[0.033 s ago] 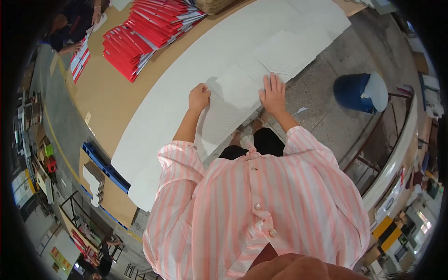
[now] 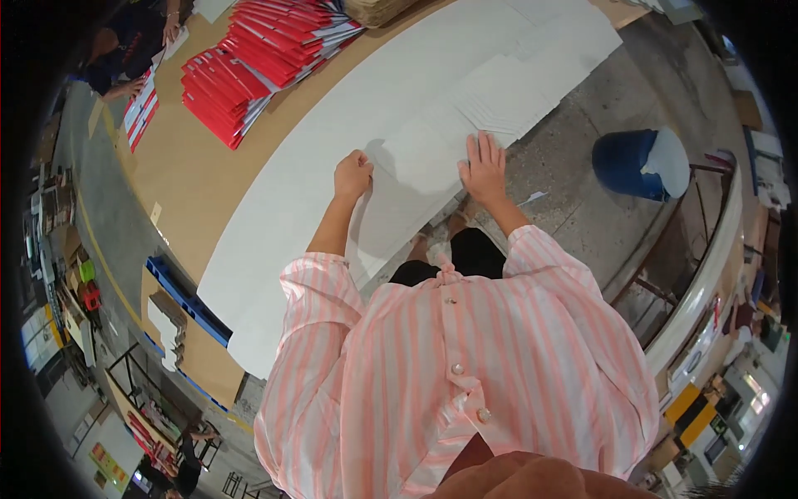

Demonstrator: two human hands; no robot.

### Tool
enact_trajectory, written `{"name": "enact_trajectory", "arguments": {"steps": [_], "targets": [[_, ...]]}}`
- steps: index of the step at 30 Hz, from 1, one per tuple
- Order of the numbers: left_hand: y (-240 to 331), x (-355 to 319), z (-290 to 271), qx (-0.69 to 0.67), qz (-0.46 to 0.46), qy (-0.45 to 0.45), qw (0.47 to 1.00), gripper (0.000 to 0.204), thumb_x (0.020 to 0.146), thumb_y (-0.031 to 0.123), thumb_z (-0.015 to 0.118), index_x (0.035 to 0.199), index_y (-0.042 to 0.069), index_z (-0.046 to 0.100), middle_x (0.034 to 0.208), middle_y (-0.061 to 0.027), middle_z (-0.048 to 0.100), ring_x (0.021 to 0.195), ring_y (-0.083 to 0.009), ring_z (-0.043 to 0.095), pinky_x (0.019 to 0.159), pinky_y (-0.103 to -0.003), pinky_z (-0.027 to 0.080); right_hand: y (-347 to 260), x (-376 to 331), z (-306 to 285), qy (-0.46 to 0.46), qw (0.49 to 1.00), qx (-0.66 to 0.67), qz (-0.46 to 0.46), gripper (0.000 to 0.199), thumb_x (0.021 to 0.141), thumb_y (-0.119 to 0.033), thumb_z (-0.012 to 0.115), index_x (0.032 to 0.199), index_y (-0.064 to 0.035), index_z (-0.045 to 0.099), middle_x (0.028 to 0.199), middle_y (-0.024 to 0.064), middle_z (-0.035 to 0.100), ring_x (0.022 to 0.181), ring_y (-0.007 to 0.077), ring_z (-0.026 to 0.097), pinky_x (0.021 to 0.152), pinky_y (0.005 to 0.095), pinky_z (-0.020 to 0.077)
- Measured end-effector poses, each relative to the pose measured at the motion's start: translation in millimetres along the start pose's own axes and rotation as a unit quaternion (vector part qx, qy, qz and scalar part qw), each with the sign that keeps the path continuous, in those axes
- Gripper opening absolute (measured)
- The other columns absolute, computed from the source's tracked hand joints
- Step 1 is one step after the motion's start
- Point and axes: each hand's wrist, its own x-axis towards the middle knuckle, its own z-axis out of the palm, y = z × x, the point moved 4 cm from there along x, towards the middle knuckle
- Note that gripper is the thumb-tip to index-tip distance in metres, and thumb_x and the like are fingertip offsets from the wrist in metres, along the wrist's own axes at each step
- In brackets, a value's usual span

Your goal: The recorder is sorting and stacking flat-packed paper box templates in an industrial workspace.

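We stand at the near edge of a long brown surface covered with a wide white board; a blue bin sits on the concrete floor. Our left hand pinches a flat white cardboard sheet, and our right hand presses flat, fingers spread. Farther off lie stacked red booklets.

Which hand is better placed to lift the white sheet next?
Probably the left. The left hand is curled at the edge of the white sheet, apparently pinching it, while the right hand lies flat with fingers spread, pressing the sheet down.
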Motion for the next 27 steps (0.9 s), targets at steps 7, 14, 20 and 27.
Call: {"name": "enact_trajectory", "arguments": {"steps": [7, 14, 20, 27], "targets": [[11, 0, -5, 0.076, 0.032, 0.042, 0.996, 0.012, 0.073, 0.012, 0.057, 0.076, 0.001, 0.052, 0.062, -0.0093, 0.058, 0.052, -0.0186, 0.058, 0.052, -0.031, 0.046, -1, 4, -5, -0.002, 1.0, 0.03, -0.001, 0.06, 0.08, -0.032, 0.052, 0.132, -0.006, 0.035, 0.14, 0.0173, 0.025, 0.13, 0.0342, 0.02, 0.103, 0.0545, 0.0175], [47, -12, -23, 0.253, -0.041, 0.043, 0.966, 0.023, 0.073, 0.025, 0.056, 0.08, 0.003, 0.054, 0.079, -0.0156, 0.062, 0.074, -0.0355, 0.06, 0.067, -0.043, 0.047, 15, 2, -17, 0.014, 0.988, 0.153, -0.032, 0.056, 0.08, -0.028, 0.054, 0.128, -0.0035, 0.038, 0.133, 0.0189, 0.035, 0.125, 0.0356, 0.03, 0.1, 0.0492, 0.0245], [158, -3, 36, 0.083, 0.317, 0.124, 0.937, 0.021, 0.079, 0.006, 0.053, 0.099, 0.003, 0.058, 0.094, -0.0138, 0.06, 0.092, -0.0316, 0.055, 0.079, -0.038, 0.045, 57, 14, -51, 0.071, 0.984, 0.162, -0.027, 0.055, 0.079, -0.024, 0.056, 0.127, -0.0033, 0.04, 0.131, 0.0185, 0.038, 0.123, 0.0355, 0.032, 0.099, 0.0481, 0.0261], [207, 29, 120, 0.166, 0.446, 0.071, 0.876, 0.029, 0.076, 0.008, 0.055, 0.105, 0.003, 0.053, 0.104, -0.0114, 0.054, 0.1, -0.0298, 0.05, 0.085, -0.038, 0.042, 93, 52, -37, 0.01, 0.998, 0.066, -0.02, 0.057, 0.079, -0.027, 0.055, 0.13, -0.0063, 0.038, 0.138, 0.0157, 0.028, 0.128, 0.032, 0.025, 0.102, 0.0519, 0.02]]}}
